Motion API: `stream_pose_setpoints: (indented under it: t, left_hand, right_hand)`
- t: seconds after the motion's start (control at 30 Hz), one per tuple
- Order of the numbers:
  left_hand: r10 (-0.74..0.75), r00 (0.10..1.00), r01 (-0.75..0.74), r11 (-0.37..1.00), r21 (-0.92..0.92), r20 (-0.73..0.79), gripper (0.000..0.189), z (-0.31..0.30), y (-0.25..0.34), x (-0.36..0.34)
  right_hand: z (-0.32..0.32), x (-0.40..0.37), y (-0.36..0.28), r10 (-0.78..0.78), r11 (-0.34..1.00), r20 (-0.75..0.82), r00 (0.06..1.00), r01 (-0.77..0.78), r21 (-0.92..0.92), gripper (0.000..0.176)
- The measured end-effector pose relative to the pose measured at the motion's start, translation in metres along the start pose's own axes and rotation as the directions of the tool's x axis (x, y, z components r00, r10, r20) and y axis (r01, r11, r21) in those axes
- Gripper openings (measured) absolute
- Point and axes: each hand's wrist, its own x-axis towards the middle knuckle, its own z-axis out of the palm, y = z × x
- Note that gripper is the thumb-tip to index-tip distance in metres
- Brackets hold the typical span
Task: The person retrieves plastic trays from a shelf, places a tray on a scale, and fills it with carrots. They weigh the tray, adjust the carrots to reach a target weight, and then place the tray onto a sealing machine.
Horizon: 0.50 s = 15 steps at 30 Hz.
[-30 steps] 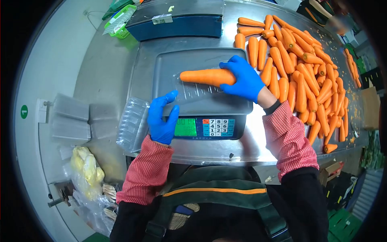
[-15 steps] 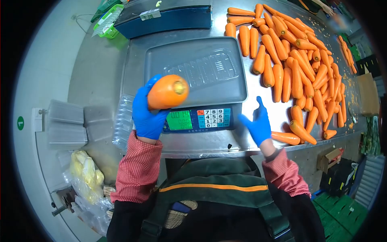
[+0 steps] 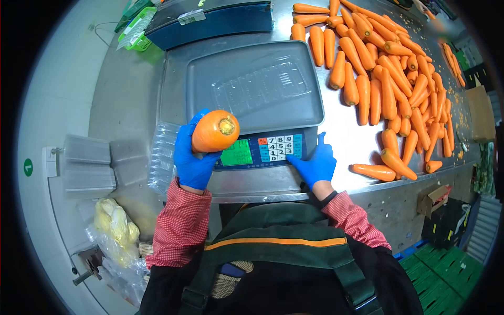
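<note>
The carrot (image 3: 214, 131) sits in my left hand (image 3: 190, 164), over the near left part of the one scale (image 3: 252, 164), my fingers curled firmly round it. My right hand (image 3: 316, 164) holds nothing, thumb and fingers spread wide, thumb tip at the keypad's (image 3: 278, 147) lower right; I can't tell if it presses. One clear plastic tray (image 3: 262, 86) lies on the pan (image 3: 207, 71). The heaped carrots (image 3: 388, 100) overlap too much to count; mine hides part of the display (image 3: 237, 156).

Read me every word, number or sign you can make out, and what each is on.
"1": round green sign on the white wall.
"7 8 9", "4 5 6", "1 2 3", "0": white keys of the grey scale.
Too small or blurred: green display, coloured keys, white label.
</note>
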Motion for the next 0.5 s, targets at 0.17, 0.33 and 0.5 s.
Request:
stream_pose_setpoints:
  t: [0.17, 0.33, 0.5]
  left_hand:
    - [0.068, 0.997, -0.071, 0.993, 0.098, 0.030, 0.068, 0.001, 0.007, 0.006]
    - [0.042, 0.996, -0.054, 0.988, 0.146, 0.084, 0.062, 0.012, 0.016, 0.036]
    - [0.059, 0.989, -0.101, 0.938, 0.333, 0.132, 0.057, 0.041, 0.027, 0.070]
  right_hand:
    - [-0.001, 0.000, -0.006, 0.022, 1.000, 0.023, 0.999, -0.022, 0.005, 0.116]
    - [-0.015, -0.001, 0.001, -0.023, 0.995, 0.026, 0.999, 0.020, 0.102, 0.110]
    - [-0.014, -0.002, 0.036, -0.127, 0.965, -0.171, 0.977, 0.162, 0.208, 0.096]
